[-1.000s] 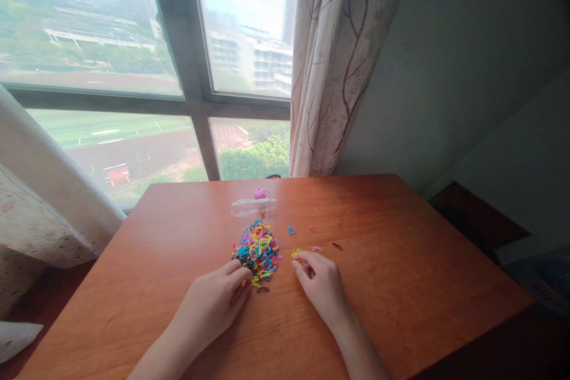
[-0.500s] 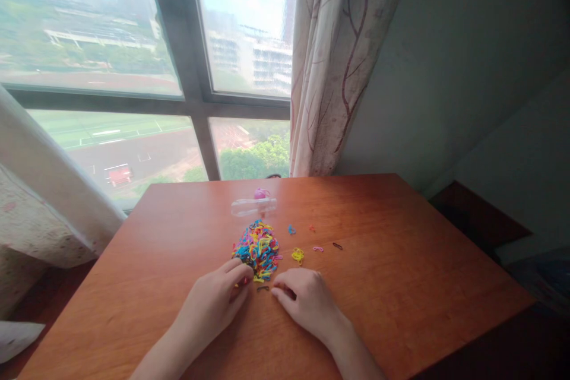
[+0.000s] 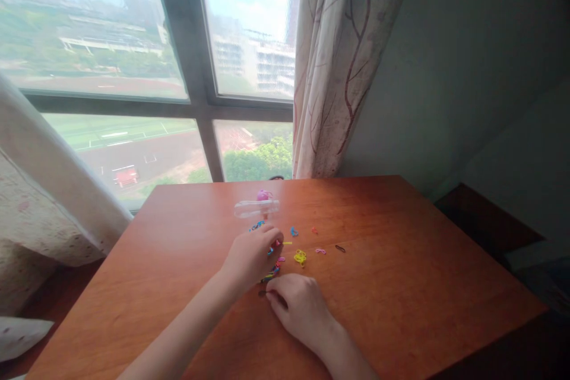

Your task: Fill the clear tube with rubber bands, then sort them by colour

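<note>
My left hand is above the pile of small coloured rubber bands, hiding most of it. Its fingers are pinched, and a yellow rubber band sticks out to the right of the fingertips. My right hand rests on the table just in front of the pile. Its thumb and forefinger close on a dark rubber band. Right of the pile lie a cluster of yellow bands, a pink band, a black band, blue bands and an orange band.
Behind the pile, a clear plastic container lies on its side, with a purple object just beyond it. The brown wooden table reaches toward a window and a patterned curtain. A wall stands at right.
My left hand has moved from the pile's left front up and right over it; a yellow band now shows at its fingertips. My right hand has shifted slightly left onto the dark band.
</note>
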Demonstrator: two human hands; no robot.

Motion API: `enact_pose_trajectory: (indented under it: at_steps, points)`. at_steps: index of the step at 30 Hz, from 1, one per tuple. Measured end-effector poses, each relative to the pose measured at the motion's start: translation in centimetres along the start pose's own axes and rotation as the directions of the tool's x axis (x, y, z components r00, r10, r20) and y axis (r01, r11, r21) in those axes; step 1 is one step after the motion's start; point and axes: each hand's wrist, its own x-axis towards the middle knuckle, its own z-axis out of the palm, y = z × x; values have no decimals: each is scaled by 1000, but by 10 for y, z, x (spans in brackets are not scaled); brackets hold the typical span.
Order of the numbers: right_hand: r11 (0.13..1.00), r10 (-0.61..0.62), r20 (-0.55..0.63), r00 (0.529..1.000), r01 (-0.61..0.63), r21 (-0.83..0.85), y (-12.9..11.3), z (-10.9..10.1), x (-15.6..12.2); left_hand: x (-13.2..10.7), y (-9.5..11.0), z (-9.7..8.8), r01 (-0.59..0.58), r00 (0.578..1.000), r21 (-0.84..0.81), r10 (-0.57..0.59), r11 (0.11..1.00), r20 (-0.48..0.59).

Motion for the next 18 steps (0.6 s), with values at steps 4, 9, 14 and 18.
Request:
enact_pose_trajectory:
  at_steps: [4, 9, 14, 18]
  points:
    - [1000, -3, -11, 1000, 3, 26, 2, 2, -1, 28, 8, 3, -4, 1000, 35, 4, 999, 10]
    - [1000, 8, -13, 1000, -8, 21, 2, 0, -1, 34, 15, 12, -51, 997, 37, 49, 998, 53]
    - [1000, 4, 10, 1000, -4, -17, 2, -1, -1, 24, 19, 23, -109, 986, 19, 106, 994, 128]
    - [999, 15, -6, 1000, -15, -52, 2, -1, -1, 22, 19, 29, -115, 983, 25, 110, 993, 146]
